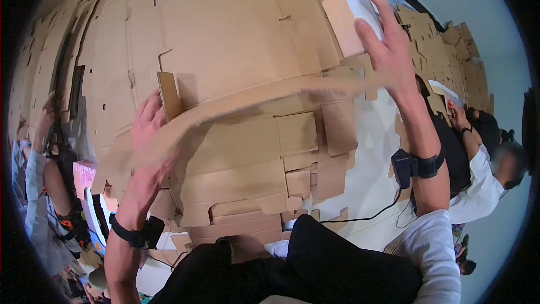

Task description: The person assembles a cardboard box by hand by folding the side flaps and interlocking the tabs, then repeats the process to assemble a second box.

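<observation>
My right hand (385, 36) is closed on a small white box (347, 19), thumb on its front face and fingers along its far side. The box is tilted above the right edge of a large brown cardboard sheet (225, 28). My left hand (148, 121) has its fingers bent against a small upright cardboard flap (169, 94); its thumb is hidden. A curved, motion-blurred cardboard strip (242, 104) crosses in front of my left wrist and reaches toward my right forearm.
Flattened cardboard pieces (247, 152) lie in layers below the strip, over a white surface (365, 163). A black cable (360, 219) runs from my right wristband. One person (478, 183) sits at the right; another person's arm (36, 163) is at the left, near a pink patterned box (84, 175).
</observation>
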A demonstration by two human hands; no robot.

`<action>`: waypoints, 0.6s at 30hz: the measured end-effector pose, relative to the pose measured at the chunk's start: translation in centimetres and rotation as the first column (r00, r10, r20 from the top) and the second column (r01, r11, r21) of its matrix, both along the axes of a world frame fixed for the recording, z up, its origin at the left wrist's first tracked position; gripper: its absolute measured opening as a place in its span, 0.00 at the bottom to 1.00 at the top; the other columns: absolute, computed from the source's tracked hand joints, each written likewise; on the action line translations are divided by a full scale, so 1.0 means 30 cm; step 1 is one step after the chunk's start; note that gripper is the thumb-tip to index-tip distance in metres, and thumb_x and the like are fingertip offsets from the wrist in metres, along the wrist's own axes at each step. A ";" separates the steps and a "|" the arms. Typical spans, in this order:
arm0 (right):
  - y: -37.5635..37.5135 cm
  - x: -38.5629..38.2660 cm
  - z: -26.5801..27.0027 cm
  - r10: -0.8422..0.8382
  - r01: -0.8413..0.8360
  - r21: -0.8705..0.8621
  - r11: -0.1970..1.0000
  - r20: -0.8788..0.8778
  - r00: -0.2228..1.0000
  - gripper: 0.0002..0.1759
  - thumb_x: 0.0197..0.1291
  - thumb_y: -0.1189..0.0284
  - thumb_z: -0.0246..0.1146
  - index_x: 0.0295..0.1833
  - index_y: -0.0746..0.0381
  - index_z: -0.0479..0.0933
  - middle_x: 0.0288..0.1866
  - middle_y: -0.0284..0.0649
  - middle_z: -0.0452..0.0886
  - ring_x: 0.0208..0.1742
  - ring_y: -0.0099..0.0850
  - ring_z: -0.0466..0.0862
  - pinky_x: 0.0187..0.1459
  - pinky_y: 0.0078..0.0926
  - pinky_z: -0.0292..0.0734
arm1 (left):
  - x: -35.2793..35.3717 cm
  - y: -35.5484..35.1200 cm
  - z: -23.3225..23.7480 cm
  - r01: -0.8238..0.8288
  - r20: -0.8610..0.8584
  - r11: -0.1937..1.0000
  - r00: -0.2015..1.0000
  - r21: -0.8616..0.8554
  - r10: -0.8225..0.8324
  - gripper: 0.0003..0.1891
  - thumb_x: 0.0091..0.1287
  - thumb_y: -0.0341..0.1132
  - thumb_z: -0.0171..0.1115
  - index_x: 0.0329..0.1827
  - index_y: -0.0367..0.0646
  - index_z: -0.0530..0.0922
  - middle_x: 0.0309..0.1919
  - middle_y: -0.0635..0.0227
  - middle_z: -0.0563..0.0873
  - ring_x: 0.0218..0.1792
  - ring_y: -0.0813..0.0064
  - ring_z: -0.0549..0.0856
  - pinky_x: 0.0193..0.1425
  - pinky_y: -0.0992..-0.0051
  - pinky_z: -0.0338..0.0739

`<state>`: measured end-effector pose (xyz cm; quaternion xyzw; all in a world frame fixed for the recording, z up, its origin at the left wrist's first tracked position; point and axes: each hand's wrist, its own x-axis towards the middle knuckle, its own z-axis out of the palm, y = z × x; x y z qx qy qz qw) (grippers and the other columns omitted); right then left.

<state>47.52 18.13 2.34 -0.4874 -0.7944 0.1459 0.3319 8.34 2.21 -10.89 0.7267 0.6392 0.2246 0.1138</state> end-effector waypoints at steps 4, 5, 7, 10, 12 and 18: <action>-0.082 -0.054 0.138 0.114 -0.075 -0.201 0.977 0.194 0.974 0.14 0.75 0.68 0.62 0.57 0.62 0.86 0.35 0.42 0.87 0.35 0.28 0.84 0.42 0.30 0.79 | 0.007 -0.019 0.031 -0.085 0.093 0.995 0.992 -0.060 0.091 0.24 0.69 0.41 0.70 0.65 0.38 0.86 0.71 0.47 0.83 0.75 0.42 0.79 0.78 0.50 0.76; -0.106 -0.067 0.174 0.170 -0.115 -0.271 0.956 0.187 0.968 0.12 0.74 0.69 0.62 0.52 0.64 0.86 0.31 0.41 0.85 0.33 0.26 0.83 0.39 0.28 0.77 | -0.010 -0.035 0.009 -0.090 0.092 0.995 0.991 -0.037 0.093 0.24 0.69 0.41 0.69 0.66 0.38 0.85 0.72 0.47 0.82 0.75 0.43 0.79 0.78 0.50 0.76; -0.182 -0.104 0.210 0.240 -0.178 -0.419 0.890 0.100 0.966 0.11 0.74 0.69 0.61 0.43 0.65 0.85 0.25 0.38 0.81 0.28 0.23 0.81 0.34 0.26 0.75 | -0.035 -0.059 -0.006 -0.091 0.091 0.996 0.992 -0.026 0.093 0.25 0.69 0.40 0.70 0.67 0.38 0.84 0.73 0.46 0.81 0.75 0.43 0.79 0.77 0.52 0.77; -0.249 -0.167 0.225 0.315 -0.266 -0.637 0.723 -0.039 0.948 0.14 0.74 0.68 0.62 0.37 0.66 0.83 0.20 0.37 0.81 0.21 0.25 0.84 0.27 0.26 0.77 | -0.059 -0.071 -0.006 -0.021 0.072 1.000 0.997 -0.006 0.021 0.25 0.67 0.39 0.71 0.64 0.35 0.82 0.69 0.47 0.82 0.75 0.44 0.80 0.75 0.54 0.80; -0.252 -0.202 0.210 0.341 -0.272 -0.755 0.596 -0.069 0.938 0.15 0.74 0.68 0.61 0.35 0.66 0.84 0.19 0.39 0.83 0.20 0.27 0.87 0.26 0.27 0.80 | -0.080 -0.073 -0.002 0.121 0.003 0.991 0.993 0.051 -0.122 0.25 0.65 0.38 0.72 0.61 0.33 0.81 0.65 0.48 0.83 0.75 0.46 0.80 0.74 0.56 0.82; -0.199 -0.339 0.050 0.526 -0.196 -0.841 0.504 0.119 0.842 0.17 0.73 0.68 0.60 0.36 0.69 0.85 0.18 0.42 0.84 0.18 0.29 0.88 0.24 0.27 0.83 | 0.000 -0.111 0.027 0.162 -0.004 0.984 0.987 0.080 -0.162 0.17 0.63 0.35 0.66 0.51 0.33 0.78 0.52 0.49 0.84 0.76 0.46 0.80 0.76 0.54 0.80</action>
